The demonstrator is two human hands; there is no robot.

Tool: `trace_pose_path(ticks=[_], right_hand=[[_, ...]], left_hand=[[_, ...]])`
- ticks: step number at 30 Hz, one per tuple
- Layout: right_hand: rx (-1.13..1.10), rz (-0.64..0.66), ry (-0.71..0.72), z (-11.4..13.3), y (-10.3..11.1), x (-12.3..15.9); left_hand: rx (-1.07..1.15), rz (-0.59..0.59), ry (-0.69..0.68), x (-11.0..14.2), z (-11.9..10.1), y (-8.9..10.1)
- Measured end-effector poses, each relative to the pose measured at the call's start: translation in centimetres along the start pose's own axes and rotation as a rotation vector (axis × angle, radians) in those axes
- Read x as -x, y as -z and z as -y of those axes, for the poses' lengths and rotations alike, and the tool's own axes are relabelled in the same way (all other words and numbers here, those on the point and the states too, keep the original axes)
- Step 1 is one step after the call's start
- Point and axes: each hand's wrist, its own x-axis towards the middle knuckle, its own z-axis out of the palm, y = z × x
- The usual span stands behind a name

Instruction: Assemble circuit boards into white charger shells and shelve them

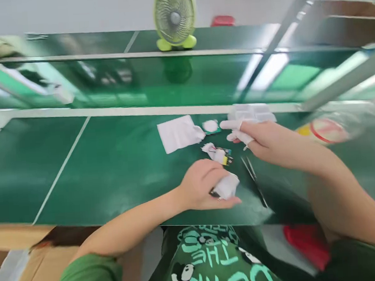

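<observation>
One green bench (119,170) lies before you. From your left hand (200,183), closed on one white-covered piece (228,186), your loosely open right hand (270,143) is at 2 o'clock, one white sheet (176,135) 11, one clear box (252,111) 1, one pair of tweezers (254,179) 3, one round-topped board (211,126) 12, one wired board (222,155) 1. Work looks partway: one piece up, two boards down.

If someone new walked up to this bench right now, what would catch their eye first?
Probably the lime-green fan, standing on the shelf above the green bench. Next, the right hand, with white coverings on some fingertips, reaching by a small round white piece, and the left hand holding a white wrapped item near the front edge.
</observation>
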Motion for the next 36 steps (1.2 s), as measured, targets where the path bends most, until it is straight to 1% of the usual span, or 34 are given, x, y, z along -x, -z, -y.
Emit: trace_pose_path(ticks=[1,3,5,6,7,9,11,12,13,14,16,19,21,22,25,29,32,34,36], right_hand=[[-0.043,0.014,0.005,0.0,0.3,1.2],[-0.114,0.130,0.058,0.0,0.0,3.8],[-0.186,0.208,0.137,0.2,-1.5,6.0],[-0.224,0.211,0.158,0.4,-2.7,6.8],[-0.266,0.186,0.160,0.7,-3.9,7.4],[-0.358,0.092,0.123,1.4,-6.2,7.9],[-0.445,0.003,0.049,2.3,-8.0,7.9],[-0.480,-0.028,0.003,2.7,-8.6,7.8],[-0.505,-0.052,-0.041,3.1,-9.1,7.9],[-0.519,-0.071,-0.076,3.5,-9.5,8.0],[-0.523,-0.132,-0.102,4.1,-10.0,8.4],[-0.508,-0.308,-0.106,4.5,-10.5,9.6],[-0.485,-0.411,-0.130,4.4,-10.6,10.5],[-0.468,-0.440,-0.145,4.3,-10.7,10.8],[-0.427,-0.458,-0.151,4.1,-10.8,11.4],[-0.404,-0.459,-0.125,3.8,-11.2,11.5],[-0.357,-0.458,-0.092,3.6,-11.5,11.6],[-0.264,-0.435,-0.032,3.6,-11.3,11.5],[-0.148,-0.390,0.025,3.6,-10.8,11.5]], left_hand=[[0.002,0.049,0.009,-0.5,-0.2,0.4],[-0.020,0.195,0.058,-1.5,-0.9,1.3],[-0.057,0.315,0.125,-2.2,-2.0,2.2],[-0.070,0.362,0.161,-2.4,-2.5,2.6],[-0.076,0.399,0.203,-2.5,-3.0,3.0],[-0.076,0.466,0.303,-2.5,-3.7,3.5],[-0.089,0.515,0.403,-2.6,-4.0,3.8],[-0.103,0.520,0.431,-2.8,-4.1,3.8],[-0.126,0.517,0.431,-3.0,-4.1,3.8],[-0.158,0.510,0.402,-3.2,-4.1,3.6],[-0.243,0.468,0.281,-3.8,-4.0,3.2],[-0.315,0.350,0.100,-4.2,-4.0,2.5],[-0.292,0.267,0.026,-3.9,-3.9,2.2],[-0.275,0.238,-0.011,-3.6,-3.7,2.0],[-0.254,0.167,-0.118,-2.2,-3.2,1.4],[-0.300,0.097,-0.120,-0.7,-2.8,0.6],[-0.328,0.073,-0.128,-0.6,-3.0,0.3],[-0.315,0.083,-0.065,-0.9,-3.2,0.2],[-0.262,0.096,0.053,-1.2,-3.3,0.2]])
